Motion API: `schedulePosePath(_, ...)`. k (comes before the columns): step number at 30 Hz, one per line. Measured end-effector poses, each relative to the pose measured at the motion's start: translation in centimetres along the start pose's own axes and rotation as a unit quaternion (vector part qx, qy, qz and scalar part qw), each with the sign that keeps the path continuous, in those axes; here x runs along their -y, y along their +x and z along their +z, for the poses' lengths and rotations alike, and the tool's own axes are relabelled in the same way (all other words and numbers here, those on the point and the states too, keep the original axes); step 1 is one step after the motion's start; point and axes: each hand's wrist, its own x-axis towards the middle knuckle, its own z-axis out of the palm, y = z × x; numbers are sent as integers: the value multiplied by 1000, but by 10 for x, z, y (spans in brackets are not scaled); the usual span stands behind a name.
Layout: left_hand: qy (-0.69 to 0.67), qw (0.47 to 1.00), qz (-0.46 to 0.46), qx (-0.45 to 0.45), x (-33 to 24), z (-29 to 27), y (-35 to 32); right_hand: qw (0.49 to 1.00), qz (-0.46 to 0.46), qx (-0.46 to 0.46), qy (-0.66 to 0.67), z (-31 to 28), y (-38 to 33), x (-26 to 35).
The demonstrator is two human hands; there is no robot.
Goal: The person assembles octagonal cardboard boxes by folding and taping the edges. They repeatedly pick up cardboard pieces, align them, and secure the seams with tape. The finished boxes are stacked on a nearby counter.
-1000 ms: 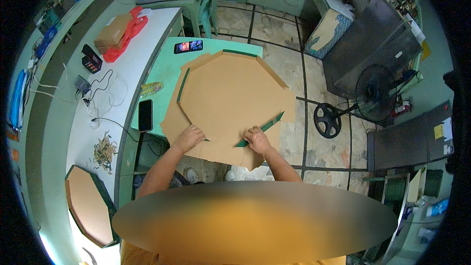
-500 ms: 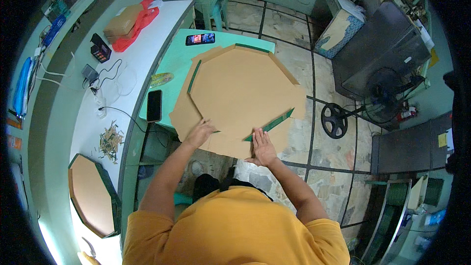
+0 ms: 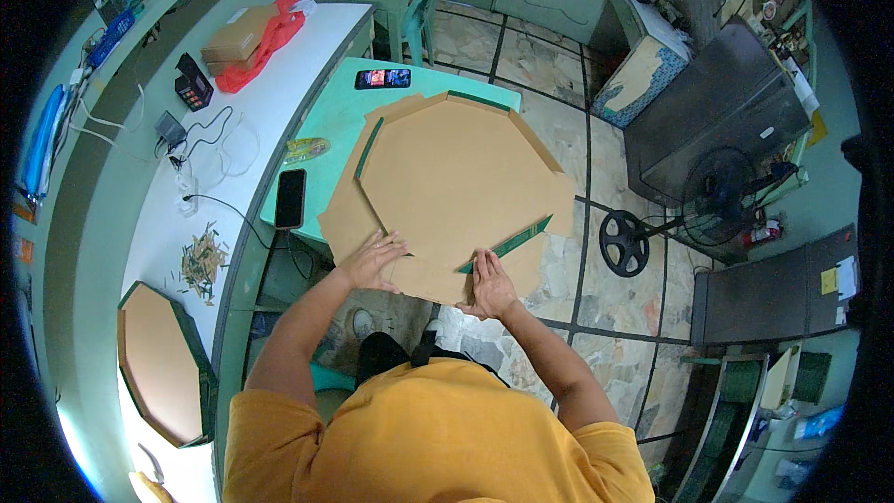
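Observation:
A large flat octagonal sheet of brown cardboard with folded edge flaps, some green on their raised sides, lies in front of me on a light-green table. My left hand rests on its near-left flap, fingers spread and holding nothing. My right hand is on the near edge, fingers stretched out and pressed to the cardboard beside the end of a green-faced flap. The right thumb sits down at the sheet's edge. What lies under both palms is hidden.
A black phone, a lit phone and a small clear packet lie on the table. On the white counter at left are a finished-looking octagonal cardboard tray, a pile of small strips, and cables. A fan stands at right.
The left hand has flattened and spread its fingers on the cardboard. My right hand stays by the near-right flap, its fingers shifted slightly. The whole view has tilted a little.

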Motion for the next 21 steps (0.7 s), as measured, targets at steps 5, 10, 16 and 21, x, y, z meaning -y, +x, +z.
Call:
schedulePosePath(5, 13, 1000, 11, -7, 6, 6, 1, 996, 5, 23, 92, -2, 14, -9)
schedulePosePath(10, 37, 999, 25, 22, 4, 3, -1, 998, -10, 38, -58, -20, 2, 6)
schedulePosePath(16, 56, 998, 20, 15, -2, 3, -3, 996, 22, 72, -40, -26, 1, 11)
schedulePosePath(21, 32, 999, 42, 10, 7, 4, -2, 997, 13, 69, -33, -17, 5, 9)
